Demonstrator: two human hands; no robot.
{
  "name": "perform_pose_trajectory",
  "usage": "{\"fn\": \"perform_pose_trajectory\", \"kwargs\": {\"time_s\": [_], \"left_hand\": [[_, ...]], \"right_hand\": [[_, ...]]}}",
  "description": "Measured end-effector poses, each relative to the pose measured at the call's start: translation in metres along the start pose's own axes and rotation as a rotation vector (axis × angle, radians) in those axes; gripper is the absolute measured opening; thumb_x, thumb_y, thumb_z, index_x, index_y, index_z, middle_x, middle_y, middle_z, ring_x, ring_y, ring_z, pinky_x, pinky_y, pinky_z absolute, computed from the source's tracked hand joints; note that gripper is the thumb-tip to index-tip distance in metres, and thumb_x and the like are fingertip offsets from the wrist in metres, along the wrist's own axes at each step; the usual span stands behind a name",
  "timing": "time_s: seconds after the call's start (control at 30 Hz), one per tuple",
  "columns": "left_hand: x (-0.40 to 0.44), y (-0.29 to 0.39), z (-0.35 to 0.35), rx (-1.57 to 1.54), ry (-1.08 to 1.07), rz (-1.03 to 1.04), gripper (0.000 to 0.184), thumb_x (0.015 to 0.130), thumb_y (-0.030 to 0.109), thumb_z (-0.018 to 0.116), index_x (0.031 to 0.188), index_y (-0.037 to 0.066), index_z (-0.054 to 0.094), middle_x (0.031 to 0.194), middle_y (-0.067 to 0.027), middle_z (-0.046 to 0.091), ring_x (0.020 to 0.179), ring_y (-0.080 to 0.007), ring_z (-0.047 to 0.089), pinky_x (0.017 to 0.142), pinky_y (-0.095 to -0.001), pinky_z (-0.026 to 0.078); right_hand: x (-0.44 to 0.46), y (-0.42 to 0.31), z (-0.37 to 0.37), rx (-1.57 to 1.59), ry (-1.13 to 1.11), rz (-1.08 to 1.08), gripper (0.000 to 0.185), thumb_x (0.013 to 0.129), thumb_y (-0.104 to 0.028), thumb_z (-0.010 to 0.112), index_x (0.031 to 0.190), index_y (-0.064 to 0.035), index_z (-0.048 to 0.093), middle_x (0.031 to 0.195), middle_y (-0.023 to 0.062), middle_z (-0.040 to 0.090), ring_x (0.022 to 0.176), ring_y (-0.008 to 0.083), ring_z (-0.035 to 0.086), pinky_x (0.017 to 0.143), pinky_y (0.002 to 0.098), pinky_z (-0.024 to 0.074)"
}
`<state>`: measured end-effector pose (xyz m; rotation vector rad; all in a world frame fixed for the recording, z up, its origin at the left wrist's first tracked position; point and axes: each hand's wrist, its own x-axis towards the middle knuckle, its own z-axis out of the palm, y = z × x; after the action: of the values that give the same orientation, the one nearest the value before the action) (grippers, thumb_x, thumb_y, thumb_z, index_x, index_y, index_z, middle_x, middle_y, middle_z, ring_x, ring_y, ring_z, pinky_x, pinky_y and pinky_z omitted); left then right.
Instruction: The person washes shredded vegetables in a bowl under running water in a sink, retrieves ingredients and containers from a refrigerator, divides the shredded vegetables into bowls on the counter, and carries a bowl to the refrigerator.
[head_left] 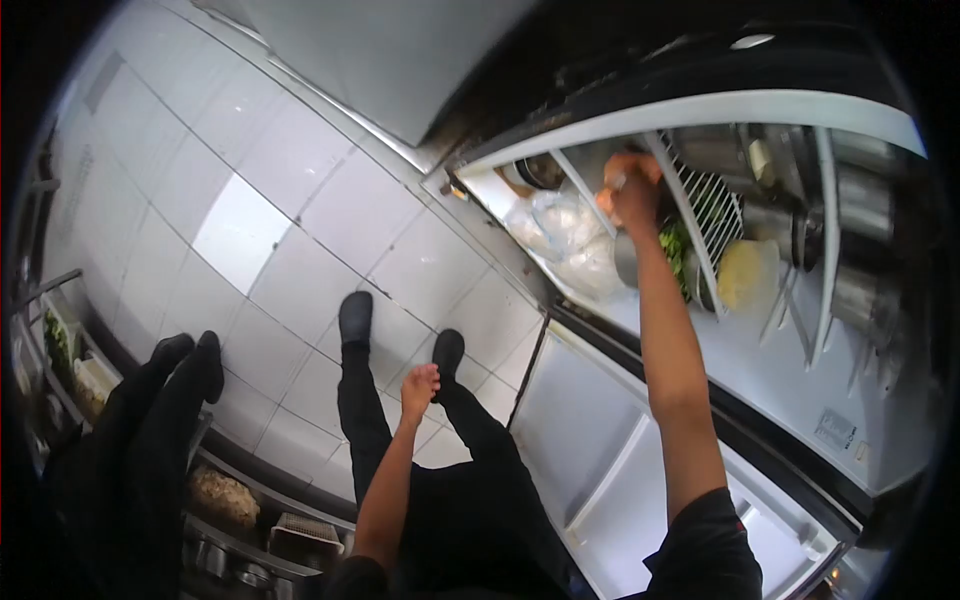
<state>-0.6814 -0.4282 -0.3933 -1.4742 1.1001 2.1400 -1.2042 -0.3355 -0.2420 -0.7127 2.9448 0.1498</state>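
My right hand [632, 200] reaches into the open refrigerator, its fingers closed at an orange item [640, 165] beside a wire shelf [712, 205]. What exactly it grips is too blurred to make out. Green leaves [676, 255] lie below that hand, with clear bags of pale contents [578, 235] to their left. A yellow item [746, 275] sits right of the leaves. My left hand [419, 388] hangs over the tiled floor near my shoes, its fingers curled with nothing visible in them.
The refrigerator's white door [590, 420] stands open beside my legs. Metal containers [865, 215] fill the shelves at the right. Another person's black-clad legs [140, 440] are at the left. Along the lower left edge runs a counter with food trays [224, 497] and a white basket [304, 530].
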Motion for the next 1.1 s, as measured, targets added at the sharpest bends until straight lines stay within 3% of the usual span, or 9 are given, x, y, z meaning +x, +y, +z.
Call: {"fn": "perform_pose_trajectory", "kwargs": {"time_s": [0.27, 0.33, 0.4, 0.5, 0.73, 0.87, 0.97, 1.0, 1.1], "left_hand": [[-0.121, 0.078, -0.007, -0.28, -0.056, 0.181, 0.049, 0.092, 0.042, 0.047, 0.133, 0.016, 0.039, 0.118, -0.0103, 0.053, 0.095, -0.0202, 0.058, 0.081, -0.0394, 0.045], [-0.165, 0.109, -0.007, -0.312, 0.02, 0.276, 0.055, 0.091, 0.044, 0.049, 0.137, 0.018, 0.033, 0.128, -0.0116, 0.048, 0.102, -0.0226, 0.056, 0.086, -0.0401, 0.043], [-0.217, 0.095, -0.019, -0.599, -0.326, 0.076, 0.066, 0.088, 0.05, 0.05, 0.142, 0.022, 0.023, 0.139, -0.0127, 0.036, 0.116, -0.0279, 0.048, 0.096, -0.0443, 0.037], [-0.269, 0.061, -0.03, -1.029, -0.638, 0.401, 0.061, 0.089, 0.047, 0.048, 0.136, 0.011, 0.034, 0.129, -0.0149, 0.048, 0.114, -0.0295, 0.052, 0.098, -0.0473, 0.041], [-0.357, -0.023, -0.102, -1.12, -0.269, 0.683, 0.042, 0.09, 0.036, 0.046, 0.112, 0.002, 0.052, 0.101, -0.0144, 0.062, 0.09, -0.0272, 0.062, 0.082, -0.0421, 0.051], [-0.39, -0.063, -0.106, -1.305, -0.149, 0.717, 0.039, 0.088, 0.037, 0.049, 0.108, 0.004, 0.053, 0.096, -0.0124, 0.062, 0.081, -0.0256, 0.063, 0.075, -0.039, 0.053], [-0.41, -0.099, -0.114, -1.428, 0.077, 0.877, 0.039, 0.088, 0.038, 0.05, 0.108, 0.005, 0.053, 0.097, -0.0121, 0.061, 0.08, -0.0251, 0.063, 0.074, -0.0385, 0.054], [-0.419, -0.112, -0.115, -1.481, 0.194, 0.929, 0.039, 0.088, 0.038, 0.051, 0.108, 0.005, 0.053, 0.097, -0.012, 0.061, 0.08, -0.0249, 0.063, 0.073, -0.0384, 0.054], [-0.447, -0.157, -0.117, -1.664, 0.577, 1.022, 0.039, 0.087, 0.039, 0.052, 0.108, 0.005, 0.053, 0.097, -0.0117, 0.061, 0.079, -0.0244, 0.063, 0.072, -0.0379, 0.054]], "right_hand": [[-0.173, -0.116, -0.047, 0.92, -0.404, -0.169, 0.036, 0.075, -0.014, 0.066, 0.109, -0.0055, 0.057, 0.105, 0.0116, 0.062, 0.098, 0.024, 0.06, 0.082, 0.038, 0.0472], [-0.216, -0.167, -0.09, 0.569, -0.391, -0.752, 0.024, 0.075, -0.014, 0.067, 0.096, -0.0023, 0.063, 0.09, 0.0163, 0.066, 0.089, 0.025, 0.064, 0.079, 0.0376, 0.0489], [-0.269, -0.215, -0.161, 0.687, -0.804, -0.72, 0.024, 0.069, -0.019, 0.075, 0.084, -0.0036, 0.063, 0.081, 0.0136, 0.065, 0.077, 0.0189, 0.063, 0.07, 0.0326, 0.0499], [-0.327, -0.244, -0.184, 0.813, -0.931, -1.062, 0.029, 0.072, -0.018, 0.076, 0.093, -0.0036, 0.061, 0.081, 0.005, 0.064, 0.076, 0.0138, 0.061, 0.071, 0.0295, 0.0499], [-0.377, -0.241, -0.164, 1.277, -1.046, -0.619, 0.022, 0.082, -0.019, 0.067, 0.096, -0.0035, 0.06, 0.082, 0.005, 0.065, 0.076, 0.0121, 0.062, 0.069, 0.0267, 0.0498], [-0.353, -0.152, -0.066, 0.308, -0.671, -0.892, 0.026, 0.083, -0.028, 0.062, 0.088, -0.0033, 0.065, 0.084, 0.0092, 0.067, 0.074, 0.0131, 0.063, 0.066, 0.0281, 0.0504], [-0.334, -0.054, -0.002, 0.856, -1.467, -0.431, 0.023, 0.081, -0.024, 0.06, 0.093, -0.0053, 0.068, 0.083, 0.0059, 0.068, 0.076, 0.0153, 0.063, 0.065, 0.0301, 0.0495], [-0.331, 0.001, 0.098, 0.778, -1.038, -0.618, 0.02, 0.085, -0.021, 0.055, 0.086, -0.004, 0.066, 0.078, 0.0045, 0.066, 0.074, 0.0141, 0.062, 0.061, 0.0305, 0.049], [-0.319, -0.03, 0.011, 0.258, -1.206, -0.565, 0.02, 0.086, -0.02, 0.054, 0.084, -0.0037, 0.065, 0.077, 0.0044, 0.065, 0.074, 0.0138, 0.062, 0.06, 0.0298, 0.0487]]}}
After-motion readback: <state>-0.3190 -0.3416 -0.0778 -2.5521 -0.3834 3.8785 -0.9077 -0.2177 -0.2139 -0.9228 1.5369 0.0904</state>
